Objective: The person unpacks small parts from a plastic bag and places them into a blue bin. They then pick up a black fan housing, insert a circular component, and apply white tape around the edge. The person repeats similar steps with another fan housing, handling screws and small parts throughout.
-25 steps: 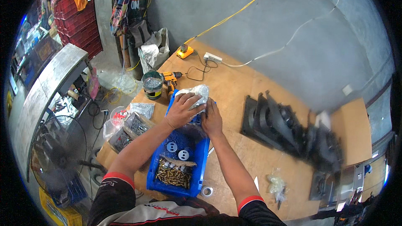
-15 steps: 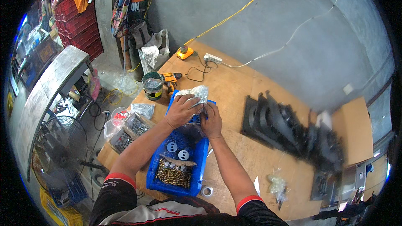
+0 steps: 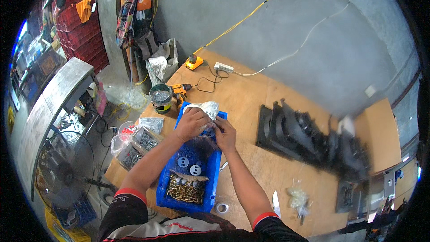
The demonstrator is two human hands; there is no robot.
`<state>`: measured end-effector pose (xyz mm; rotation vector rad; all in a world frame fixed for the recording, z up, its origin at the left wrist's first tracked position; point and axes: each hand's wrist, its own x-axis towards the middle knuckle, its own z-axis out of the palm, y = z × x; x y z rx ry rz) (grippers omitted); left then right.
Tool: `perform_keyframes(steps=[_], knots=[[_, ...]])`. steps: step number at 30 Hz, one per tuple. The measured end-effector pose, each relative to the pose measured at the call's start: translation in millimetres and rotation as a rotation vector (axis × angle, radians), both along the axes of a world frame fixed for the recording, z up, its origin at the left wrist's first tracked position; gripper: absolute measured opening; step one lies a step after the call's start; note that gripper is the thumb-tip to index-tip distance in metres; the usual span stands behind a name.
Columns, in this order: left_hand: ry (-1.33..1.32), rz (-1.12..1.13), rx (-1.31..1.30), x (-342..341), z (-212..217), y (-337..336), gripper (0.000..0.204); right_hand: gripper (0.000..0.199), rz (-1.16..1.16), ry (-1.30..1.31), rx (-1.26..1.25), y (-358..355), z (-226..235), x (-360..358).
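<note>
The left hand [image 3: 195, 121] curls its fingers over a whitish plastic bag [image 3: 209, 107], while the right hand [image 3: 225, 133] appears to pinch the bag's near right edge between thumb and fingertips. The bag is over the far end of a blue bin [image 3: 188, 205]; whether it rests on the rim or is borne by the hands alone cannot be told, nor can its contents. The thin film could tear if the two hands pull unevenly, and anything loose inside could then spill. Nearer, the bin holds two white discs [image 3: 182, 162] and, beyond a ragged brown divider [image 3: 192, 177], brass-coloured pieces [image 3: 186, 192] at the near end; a spill toward the person could mix with these, since the divider looks low. To the left, open bags of screws [image 3: 145, 141] stand close to the left forearm, and a sideways sweep of the elbow could tip them. Beyond the bin's far left corner, a drill [image 3: 180, 91] and a bucket [image 3: 160, 100] leave little room for a slipping bag. At near right, a pointed pale blade [image 3: 276, 204] lies beside the right forearm; a careless backward draw could bring skin against it.
</note>
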<state>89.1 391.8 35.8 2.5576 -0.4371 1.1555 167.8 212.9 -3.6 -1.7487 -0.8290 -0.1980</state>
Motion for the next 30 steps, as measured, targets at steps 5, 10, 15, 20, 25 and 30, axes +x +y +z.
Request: perform_keyframes(steps=[5, 10, 15, 20, 25, 30], knots=[[-0.045, 0.034, -0.083, -5, 11, -6, 0.03, 0.021, 0.011, 0.218, 0.064, 4, 16, -1], [-0.031, -0.007, -0.059, -3, 5, 4, 0.029, 0.019, 0.12, 0.386, -0.045, 4, 21, 16], [-0.031, -0.023, -0.037, -4, 0, 8, 0.032, 0.019, 0.236, 0.319, -0.339, -1, 55, 24], [0.013, 0.037, -0.157, -10, 10, -4, 0.041, 0.029, -0.006, -0.052, -0.394, 11, 33, 2], [-0.018, 0.071, -0.241, -9, 3, 6, 0.043, 0.026, -0.084, -0.128, -0.281, 24, 26, -8], [-0.011, 0.06, -0.415, -4, 8, 3, 0.043, 0.013, -0.026, 0.283, -0.001, 32, -6, 16]])
